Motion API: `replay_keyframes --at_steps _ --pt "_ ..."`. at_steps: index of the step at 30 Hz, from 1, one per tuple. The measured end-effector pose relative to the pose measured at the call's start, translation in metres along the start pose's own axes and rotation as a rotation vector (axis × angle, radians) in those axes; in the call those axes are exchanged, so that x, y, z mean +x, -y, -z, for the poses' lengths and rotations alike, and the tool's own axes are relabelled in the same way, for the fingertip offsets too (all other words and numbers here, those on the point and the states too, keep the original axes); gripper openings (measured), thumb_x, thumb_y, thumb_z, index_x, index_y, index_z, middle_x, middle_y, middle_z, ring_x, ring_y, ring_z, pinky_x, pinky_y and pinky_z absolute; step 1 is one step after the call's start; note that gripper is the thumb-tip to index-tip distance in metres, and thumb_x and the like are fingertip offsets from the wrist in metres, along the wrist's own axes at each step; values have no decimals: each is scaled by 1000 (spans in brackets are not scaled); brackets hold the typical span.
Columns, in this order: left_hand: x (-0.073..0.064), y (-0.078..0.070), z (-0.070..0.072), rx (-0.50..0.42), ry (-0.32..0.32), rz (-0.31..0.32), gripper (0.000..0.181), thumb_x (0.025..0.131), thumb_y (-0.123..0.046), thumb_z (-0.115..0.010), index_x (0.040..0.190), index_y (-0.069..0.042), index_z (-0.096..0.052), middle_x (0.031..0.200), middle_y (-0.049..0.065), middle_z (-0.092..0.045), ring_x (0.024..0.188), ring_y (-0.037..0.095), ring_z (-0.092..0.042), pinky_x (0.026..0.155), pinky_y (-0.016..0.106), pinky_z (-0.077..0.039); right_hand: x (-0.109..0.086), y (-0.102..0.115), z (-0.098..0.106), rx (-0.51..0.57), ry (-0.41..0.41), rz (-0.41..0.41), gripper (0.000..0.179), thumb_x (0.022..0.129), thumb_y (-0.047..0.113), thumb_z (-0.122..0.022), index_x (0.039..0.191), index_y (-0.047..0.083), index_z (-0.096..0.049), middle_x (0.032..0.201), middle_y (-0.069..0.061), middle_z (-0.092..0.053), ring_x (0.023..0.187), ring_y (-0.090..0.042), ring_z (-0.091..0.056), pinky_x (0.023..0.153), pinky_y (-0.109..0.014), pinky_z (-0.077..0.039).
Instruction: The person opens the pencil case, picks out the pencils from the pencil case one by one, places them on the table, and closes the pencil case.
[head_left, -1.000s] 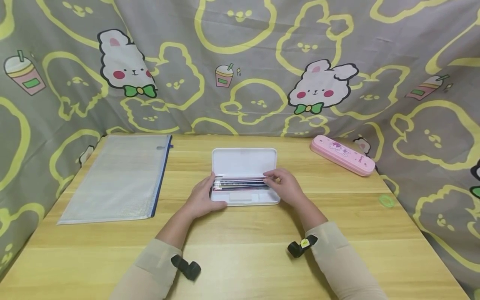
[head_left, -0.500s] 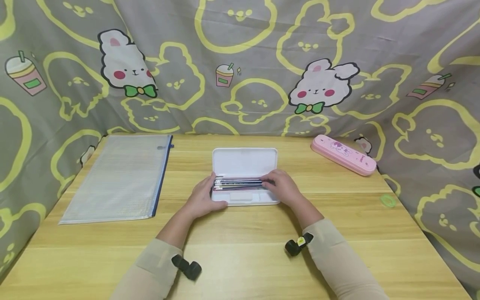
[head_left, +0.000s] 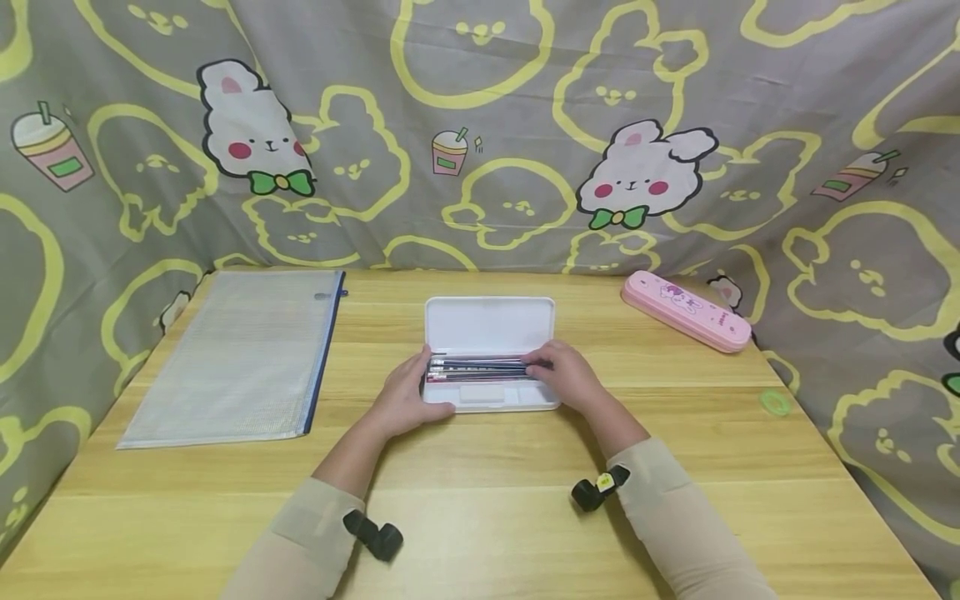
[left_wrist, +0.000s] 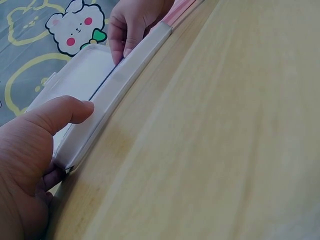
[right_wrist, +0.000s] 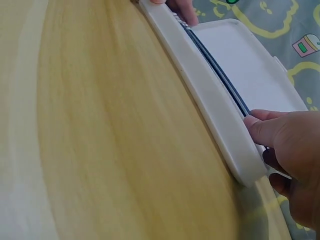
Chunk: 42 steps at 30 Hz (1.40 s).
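An open white pencil case (head_left: 489, 323) lies on the table with its lid tipped back. Several pencils (head_left: 480, 367) lie lengthwise inside, their eraser ends to the left. My left hand (head_left: 401, 396) grips the case's left end, thumb at the front and fingers round the side. With thumb and forefinger, my right hand (head_left: 566, 375) pinches dark pencils near the case's right end. In the right wrist view the dark pencils (right_wrist: 220, 72) show just above the case's rim; their right tips are hidden by the hand. A small white block (head_left: 482, 393) sits in the front compartment.
A mesh zip pouch (head_left: 232, 358) with a blue edge lies flat on the left. At the back right is a closed pink pencil case (head_left: 686, 310), and a green ring (head_left: 775, 403) lies near the right edge. A patterned curtain (head_left: 517, 108) hangs behind the table.
My right hand has shifted slightly left, and its fingertips have closed on the dark pencils, which have moved a little within the case. My left hand stays at the case's left end.
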<state>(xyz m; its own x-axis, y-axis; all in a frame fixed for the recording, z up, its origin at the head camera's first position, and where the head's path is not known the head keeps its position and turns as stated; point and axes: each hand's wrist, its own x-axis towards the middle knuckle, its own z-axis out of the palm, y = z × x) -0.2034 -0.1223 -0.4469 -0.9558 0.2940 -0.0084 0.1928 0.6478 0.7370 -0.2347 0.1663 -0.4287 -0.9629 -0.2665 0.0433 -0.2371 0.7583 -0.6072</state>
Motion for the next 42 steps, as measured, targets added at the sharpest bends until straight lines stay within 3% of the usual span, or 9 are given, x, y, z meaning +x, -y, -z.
replay_keyframes --at_steps 7,14,25,34,42 --pt "1 0 0 12 -11 -22 112 71 -36 -81 154 4 -17 158 25 -28 145 44 -28 121 54 -23 -11 -15 16 94 -56 -23 21 91 11 -67 110 7 -74 107 -12 -67 95 -25 -59 85 -38 -50" --pt "0 0 1 8 -7 -16 113 72 -37 -81 155 3 -15 159 25 -25 145 45 -26 121 55 -22 -33 -45 41 83 -143 -67 20 91 14 -68 108 5 -73 101 -12 -66 90 -23 -58 76 -28 -46" --pt "0 1 1 12 -4 -29 112 73 -37 -81 155 3 -14 159 25 -25 145 45 -26 121 55 -22 -83 -108 84 46 -218 -244 31 96 26 -62 117 3 -67 112 -16 -61 98 -26 -54 79 -29 -44" --pt "-1 2 -1 7 -9 -37 113 72 -36 -81 154 4 -15 158 26 -25 145 46 -27 120 55 -24 -90 -151 106 -68 -192 -343 31 99 22 -56 117 -1 -66 109 -23 -63 94 -31 -56 77 -36 -42" --pt "-1 1 -2 10 -3 -22 112 73 -37 -80 155 3 -15 159 25 -25 145 45 -26 120 55 -23 -88 -160 116 -85 -132 -371 31 100 17 -52 119 -4 -63 115 -30 -60 103 -42 -55 88 -54 -43"
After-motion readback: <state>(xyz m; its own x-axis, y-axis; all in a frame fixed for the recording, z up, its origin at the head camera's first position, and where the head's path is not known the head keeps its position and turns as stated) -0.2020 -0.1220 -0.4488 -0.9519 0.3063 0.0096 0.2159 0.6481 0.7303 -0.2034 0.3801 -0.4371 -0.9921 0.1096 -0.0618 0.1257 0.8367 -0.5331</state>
